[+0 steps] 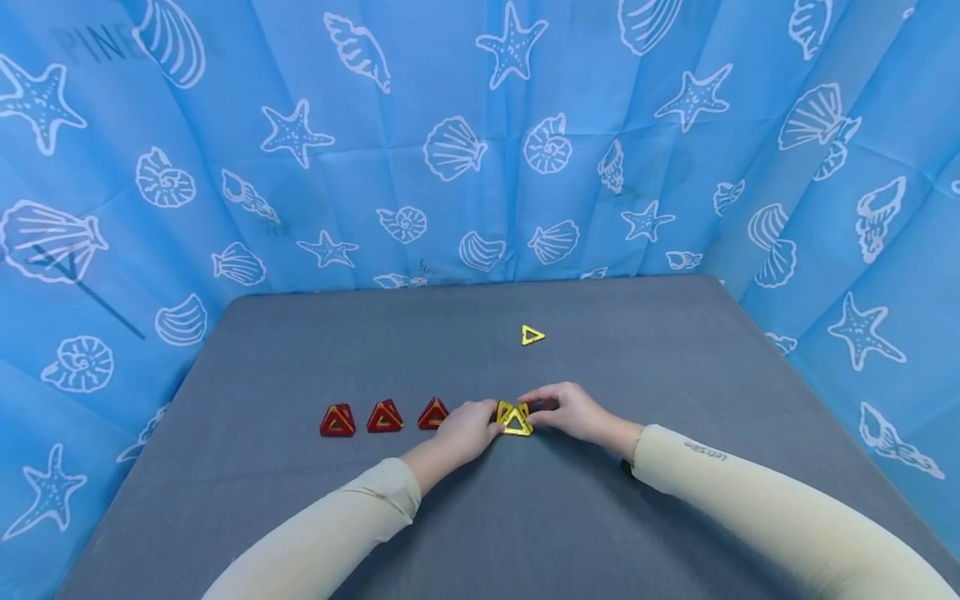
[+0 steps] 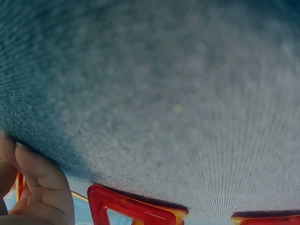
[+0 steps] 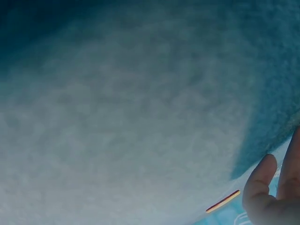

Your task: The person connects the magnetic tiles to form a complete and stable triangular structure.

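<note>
Several yellow triangular magnetic tiles [image 1: 516, 432] stand leaning together on the table in the head view. My left hand [image 1: 463, 429] grips their left side with thumb and fingertips. From the right, my right hand [image 1: 573, 411] pinches the other side between thumb and fingers. The left wrist view catches the curled left fingers [image 2: 47, 185] at its lower left corner. At the lower right of the right wrist view appear the right thumb and fingers [image 3: 262, 199]; what they hold is out of that frame.
Left of my hands, three red tile pyramids stand in a row: one farthest left [image 1: 337, 432], another in the middle [image 1: 385, 428], and a third [image 1: 429, 424] beside my left hand. One yellow triangle [image 1: 525, 336] lies flat farther back. Behind the grey table [image 1: 300, 342] hangs a blue curtain [image 1: 465, 83].
</note>
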`<move>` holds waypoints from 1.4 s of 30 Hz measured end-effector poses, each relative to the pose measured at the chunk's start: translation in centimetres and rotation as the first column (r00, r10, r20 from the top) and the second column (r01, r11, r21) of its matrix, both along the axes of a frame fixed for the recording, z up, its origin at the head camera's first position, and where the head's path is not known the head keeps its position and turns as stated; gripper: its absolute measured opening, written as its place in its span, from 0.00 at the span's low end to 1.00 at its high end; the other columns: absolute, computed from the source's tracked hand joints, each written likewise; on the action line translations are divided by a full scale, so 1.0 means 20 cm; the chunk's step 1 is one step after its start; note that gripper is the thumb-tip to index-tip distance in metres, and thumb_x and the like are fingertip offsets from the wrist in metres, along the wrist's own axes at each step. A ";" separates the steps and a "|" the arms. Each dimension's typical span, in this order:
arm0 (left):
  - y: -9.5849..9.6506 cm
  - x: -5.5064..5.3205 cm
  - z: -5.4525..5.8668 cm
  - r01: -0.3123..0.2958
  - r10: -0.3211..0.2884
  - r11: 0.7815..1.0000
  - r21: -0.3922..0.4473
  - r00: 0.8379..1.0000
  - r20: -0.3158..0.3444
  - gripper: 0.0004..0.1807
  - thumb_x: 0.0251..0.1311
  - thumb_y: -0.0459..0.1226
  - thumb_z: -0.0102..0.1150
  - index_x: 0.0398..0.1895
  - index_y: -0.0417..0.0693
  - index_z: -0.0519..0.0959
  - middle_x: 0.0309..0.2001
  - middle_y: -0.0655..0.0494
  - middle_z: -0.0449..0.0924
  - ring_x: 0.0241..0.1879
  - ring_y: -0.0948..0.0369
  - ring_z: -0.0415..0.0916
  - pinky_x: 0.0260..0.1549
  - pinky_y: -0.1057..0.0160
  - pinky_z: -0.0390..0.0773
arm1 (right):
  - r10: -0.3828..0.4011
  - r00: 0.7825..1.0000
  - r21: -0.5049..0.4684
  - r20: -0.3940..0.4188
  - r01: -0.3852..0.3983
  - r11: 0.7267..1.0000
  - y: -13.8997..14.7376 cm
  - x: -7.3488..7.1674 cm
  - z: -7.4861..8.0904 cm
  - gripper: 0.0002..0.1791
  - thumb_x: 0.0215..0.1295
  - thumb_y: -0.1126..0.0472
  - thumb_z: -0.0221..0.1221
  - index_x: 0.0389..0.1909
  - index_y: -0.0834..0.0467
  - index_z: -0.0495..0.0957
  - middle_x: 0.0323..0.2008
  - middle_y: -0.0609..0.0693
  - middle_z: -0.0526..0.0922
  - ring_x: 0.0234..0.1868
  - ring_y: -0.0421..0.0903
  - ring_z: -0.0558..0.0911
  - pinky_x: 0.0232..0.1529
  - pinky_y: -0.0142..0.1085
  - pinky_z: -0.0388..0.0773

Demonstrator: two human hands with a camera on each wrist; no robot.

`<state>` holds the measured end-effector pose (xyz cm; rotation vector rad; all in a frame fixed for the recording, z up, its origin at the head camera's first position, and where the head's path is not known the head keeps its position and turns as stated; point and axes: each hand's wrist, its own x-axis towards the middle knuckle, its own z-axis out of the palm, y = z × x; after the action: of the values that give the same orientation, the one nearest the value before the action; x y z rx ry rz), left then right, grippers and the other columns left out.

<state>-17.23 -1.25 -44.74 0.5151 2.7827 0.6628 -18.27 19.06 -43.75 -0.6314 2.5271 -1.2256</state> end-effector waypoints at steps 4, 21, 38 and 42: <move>0.01 0.00 0.01 0.013 -0.013 1.000 -0.018 1.000 -0.013 0.08 0.65 0.40 0.60 0.40 0.45 0.79 0.36 0.52 0.82 0.35 0.57 0.80 0.34 0.57 0.77 | 0.008 1.000 -0.001 -0.022 -0.008 1.000 -0.01 0.01 0.00 0.17 0.63 0.66 0.63 0.52 0.68 0.80 0.47 0.60 0.83 0.35 0.45 0.80 0.34 0.34 0.75; 0.02 -0.01 0.04 0.087 -0.092 0.995 -0.057 0.993 -0.078 0.10 0.66 0.40 0.60 0.28 0.47 0.80 0.22 0.60 0.74 0.22 0.64 0.68 0.25 0.65 0.70 | 0.040 0.999 -0.027 -0.034 -0.041 0.999 -0.03 0.00 0.00 0.15 0.63 0.67 0.63 0.50 0.68 0.81 0.46 0.60 0.83 0.35 0.46 0.81 0.35 0.33 0.76; 0.00 0.00 0.02 0.133 -0.137 0.990 -0.056 0.987 -0.086 0.06 0.62 0.39 0.64 0.30 0.47 0.79 0.26 0.59 0.77 0.24 0.65 0.71 0.27 0.64 0.71 | 0.054 0.998 -0.063 0.026 -0.052 0.997 -0.02 0.01 -0.02 0.18 0.67 0.67 0.60 0.56 0.70 0.76 0.49 0.63 0.79 0.39 0.45 0.83 0.35 0.33 0.77; 0.00 0.00 0.03 0.140 -0.146 0.988 -0.071 0.985 -0.090 0.06 0.62 0.39 0.64 0.34 0.46 0.81 0.28 0.58 0.79 0.26 0.65 0.73 0.28 0.64 0.72 | 0.108 0.994 -0.001 0.015 -0.108 0.994 -0.03 0.01 -0.01 0.23 0.65 0.67 0.61 0.59 0.70 0.73 0.43 0.57 0.78 0.37 0.43 0.80 0.35 0.33 0.77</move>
<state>-17.23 -1.26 -44.18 0.7428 2.8099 0.5278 -18.17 18.55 -43.95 -0.7454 2.4467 -1.1882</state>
